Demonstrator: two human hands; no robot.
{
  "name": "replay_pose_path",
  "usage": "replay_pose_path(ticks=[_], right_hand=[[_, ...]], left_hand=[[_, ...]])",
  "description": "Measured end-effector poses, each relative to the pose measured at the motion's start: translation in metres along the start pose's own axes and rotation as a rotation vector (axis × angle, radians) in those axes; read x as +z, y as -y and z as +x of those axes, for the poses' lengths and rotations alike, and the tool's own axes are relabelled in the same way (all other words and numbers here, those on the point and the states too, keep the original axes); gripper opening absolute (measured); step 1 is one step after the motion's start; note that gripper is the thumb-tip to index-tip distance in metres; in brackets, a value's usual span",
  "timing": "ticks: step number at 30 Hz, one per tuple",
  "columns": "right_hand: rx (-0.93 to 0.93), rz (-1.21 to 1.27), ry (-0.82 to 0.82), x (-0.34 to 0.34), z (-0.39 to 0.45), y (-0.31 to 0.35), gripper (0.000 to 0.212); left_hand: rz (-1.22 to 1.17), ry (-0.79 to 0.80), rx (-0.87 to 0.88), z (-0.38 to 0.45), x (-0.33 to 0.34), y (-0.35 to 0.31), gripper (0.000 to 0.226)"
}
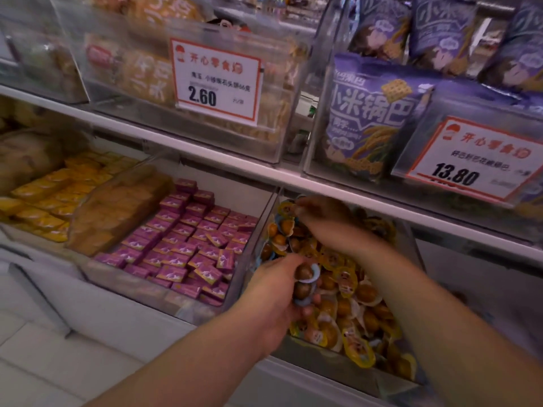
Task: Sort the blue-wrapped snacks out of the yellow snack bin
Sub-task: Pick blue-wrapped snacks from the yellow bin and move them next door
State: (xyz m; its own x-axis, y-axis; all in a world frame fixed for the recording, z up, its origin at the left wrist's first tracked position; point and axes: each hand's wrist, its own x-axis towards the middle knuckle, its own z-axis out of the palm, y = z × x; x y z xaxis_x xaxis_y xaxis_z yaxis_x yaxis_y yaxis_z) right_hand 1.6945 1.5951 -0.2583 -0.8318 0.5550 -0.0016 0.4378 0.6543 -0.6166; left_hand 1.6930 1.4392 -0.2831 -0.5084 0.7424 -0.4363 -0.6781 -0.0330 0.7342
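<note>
Clear plastic bin (410, 254) on the lower shelf, filled with yellow-wrapped round brown snacks (349, 292). Left hand (279, 292), at the bin's front left corner: grip closed around a small stack of blue-wrapped round brown snacks (305, 282), held just above the heap. Right hand (320, 211), at the bin's rear left corner under the shelf edge: motion-blurred, fingers bent down toward the snacks; its grip cannot be told. Neighbouring bin to the left: small purple boxes (188, 245). Upper shelf: white price card marked 2.60 (216, 80).

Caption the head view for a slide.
Left hand holds blue-wrapped snacks while right hand digs through the yellow bin.
</note>
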Motion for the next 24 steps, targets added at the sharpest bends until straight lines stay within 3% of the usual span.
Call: replay_pose_path(ticks=[5,8,13,19,24], right_hand=[[-0.126,-0.471,0.101,0.027,0.027,0.004,0.035],[-0.25,-0.402,0.177,0.014,0.023,-0.006,0.033],[-0.172,-0.447,0.333,-0.02,0.012,-0.028,0.049],[-0.091,-0.317,0.23,-0.028,-0.002,-0.044,0.036],[0.024,-0.042,-0.012,-0.038,-0.009,-0.053,0.03]], left_hand=[[0.216,0.014,0.099,-0.006,-0.002,0.0,0.017],[0.35,0.041,0.202,-0.01,-0.009,-0.002,0.016],[0.361,0.057,0.258,-0.016,-0.019,-0.009,0.019],[0.377,0.061,0.244,-0.02,-0.016,-0.008,0.016],[0.337,0.03,0.241,-0.018,-0.013,-0.009,0.015]])
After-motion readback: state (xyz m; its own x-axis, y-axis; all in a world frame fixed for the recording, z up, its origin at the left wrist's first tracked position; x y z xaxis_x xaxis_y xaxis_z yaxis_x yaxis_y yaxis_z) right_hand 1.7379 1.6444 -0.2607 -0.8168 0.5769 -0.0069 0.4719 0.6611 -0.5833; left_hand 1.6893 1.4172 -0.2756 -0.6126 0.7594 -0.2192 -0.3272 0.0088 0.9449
